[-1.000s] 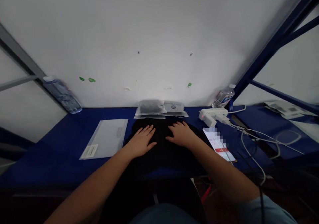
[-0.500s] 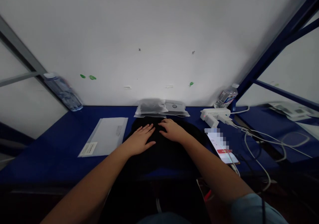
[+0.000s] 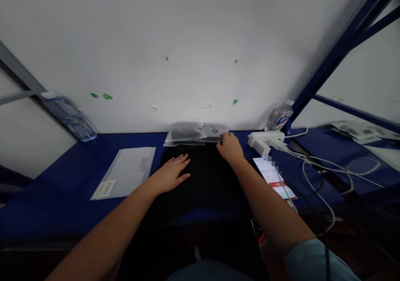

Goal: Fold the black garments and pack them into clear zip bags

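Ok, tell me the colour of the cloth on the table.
Black; the head view shows it.

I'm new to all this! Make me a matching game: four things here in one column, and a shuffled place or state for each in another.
Things:
1. Left hand
2. Right hand
3. Phone
4. Power strip

Places and states:
A. Lit up
B. Fingers at the edge of a bag
C. Has white plugs in it
D. Spread on the black cloth

Pairs: 1-D, 2-B, 3-A, 4-C
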`<state>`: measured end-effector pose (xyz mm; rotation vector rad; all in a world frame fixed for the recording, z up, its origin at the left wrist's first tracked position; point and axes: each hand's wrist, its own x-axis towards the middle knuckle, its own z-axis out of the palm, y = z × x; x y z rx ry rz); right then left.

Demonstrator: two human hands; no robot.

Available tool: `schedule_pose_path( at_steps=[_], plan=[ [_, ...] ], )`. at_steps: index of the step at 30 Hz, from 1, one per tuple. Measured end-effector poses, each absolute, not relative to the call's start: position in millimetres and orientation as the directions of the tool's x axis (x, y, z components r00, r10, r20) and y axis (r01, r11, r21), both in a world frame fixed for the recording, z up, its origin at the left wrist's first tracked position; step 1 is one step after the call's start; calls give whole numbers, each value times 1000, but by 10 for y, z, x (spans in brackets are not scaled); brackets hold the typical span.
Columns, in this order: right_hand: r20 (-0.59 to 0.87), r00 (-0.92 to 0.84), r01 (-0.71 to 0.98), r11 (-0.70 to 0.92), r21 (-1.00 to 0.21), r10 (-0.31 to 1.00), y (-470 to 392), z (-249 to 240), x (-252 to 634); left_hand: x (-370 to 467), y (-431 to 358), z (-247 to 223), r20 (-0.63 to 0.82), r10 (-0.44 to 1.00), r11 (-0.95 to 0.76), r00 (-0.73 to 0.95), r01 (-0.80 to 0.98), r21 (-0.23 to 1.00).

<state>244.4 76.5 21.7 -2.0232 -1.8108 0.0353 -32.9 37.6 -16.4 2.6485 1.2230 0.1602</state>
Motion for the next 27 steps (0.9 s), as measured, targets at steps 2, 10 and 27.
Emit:
schedule_pose_path(
  at_steps=[2,10,27],
  plan=[
    [238,267,939,-196,-282,934,793,213,2550,-326,375,-159,12,759,-633,651,734,247],
    [63,340,915,-315,-252,938,875,138,2669,-327,367,-147,40,753,-644,657,724,247],
    [116,257,955,-234,-183,959,875,241,2787,-323,361,-152,28,760,-636,649,734,238]
  ],
)
